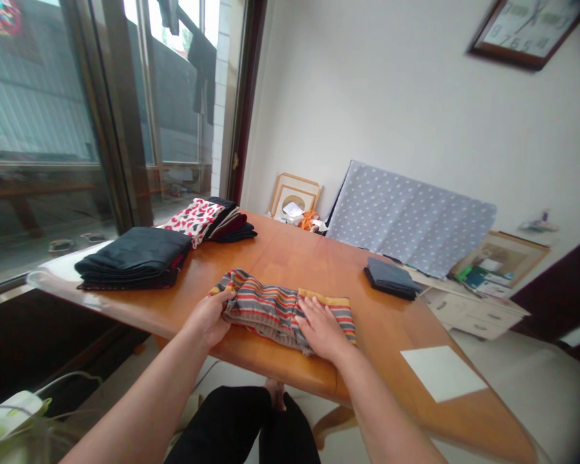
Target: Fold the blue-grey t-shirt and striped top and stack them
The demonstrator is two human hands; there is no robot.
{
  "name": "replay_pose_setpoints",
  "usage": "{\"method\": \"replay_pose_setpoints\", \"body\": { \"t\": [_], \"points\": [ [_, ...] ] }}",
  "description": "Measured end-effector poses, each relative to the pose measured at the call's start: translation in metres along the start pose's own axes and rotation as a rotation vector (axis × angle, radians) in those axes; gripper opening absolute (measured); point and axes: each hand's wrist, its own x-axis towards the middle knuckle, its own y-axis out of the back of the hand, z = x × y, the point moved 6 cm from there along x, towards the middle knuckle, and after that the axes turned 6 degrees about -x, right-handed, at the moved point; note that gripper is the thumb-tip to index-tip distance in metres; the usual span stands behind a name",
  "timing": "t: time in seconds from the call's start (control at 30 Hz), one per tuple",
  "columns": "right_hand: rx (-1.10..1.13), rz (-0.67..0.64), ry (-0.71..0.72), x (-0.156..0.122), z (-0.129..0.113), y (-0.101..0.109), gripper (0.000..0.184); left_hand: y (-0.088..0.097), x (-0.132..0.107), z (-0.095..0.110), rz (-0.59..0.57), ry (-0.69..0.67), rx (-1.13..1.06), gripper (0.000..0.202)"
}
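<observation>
A folded cloth with orange, grey and teal stripes lies across the near part of the orange wooden table. My left hand curls over the cloth's left end and grips it. My right hand rests flat on the right part of the cloth, fingers spread. A yellow-edged band shows along the cloth's far right side.
On the table are a black folded stack, a red-and-white patterned cloth, a dark stack, a grey-blue folded cloth and a white sheet. A dotted grey board leans behind the table.
</observation>
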Motion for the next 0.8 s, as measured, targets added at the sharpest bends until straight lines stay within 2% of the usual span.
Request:
{"method": "replay_pose_setpoints", "body": {
  "t": [0.1,0.2,0.3,0.4,0.47,0.53,0.6,0.7,0.8],
  "points": [
    [-0.138,-0.148,-0.052,-0.002,0.001,-0.021,0.06,-0.001,0.0,0.001,-0.016,-0.016,0.017,0.023],
    [-0.029,-0.169,-0.066,0.0,0.004,-0.018,0.059,-0.007,-0.004,0.005,-0.007,-0.05,0.051,0.024],
    [0.301,0.032,-0.106,0.004,0.01,0.009,0.055,-0.024,-0.013,0.011,-0.005,-0.081,0.107,0.025],
    [0.692,0.283,-0.257,-0.002,0.024,0.036,0.052,-0.055,-0.023,0.014,-0.074,-0.102,0.152,0.024],
    [0.947,0.331,-0.377,-0.008,0.032,0.042,0.05,-0.08,-0.029,0.011,-0.138,-0.113,0.187,0.024],
    [1.142,0.319,-0.466,-0.015,0.036,0.044,0.049,-0.104,-0.034,0.001,-0.184,-0.12,0.236,0.022],
    [1.24,0.298,-0.514,-0.02,0.037,0.046,0.048,-0.126,-0.038,-0.017,-0.21,-0.124,0.29,0.019],
    [1.294,0.269,-0.584,-0.028,0.043,0.05,0.05,-0.153,-0.047,-0.054,-0.278,-0.098,0.36,0.02],
    [1.3,0.225,-0.66,-0.036,0.051,0.053,0.057,-0.17,-0.059,-0.083,-0.415,-0.071,0.451,0.036]
  ]
}}
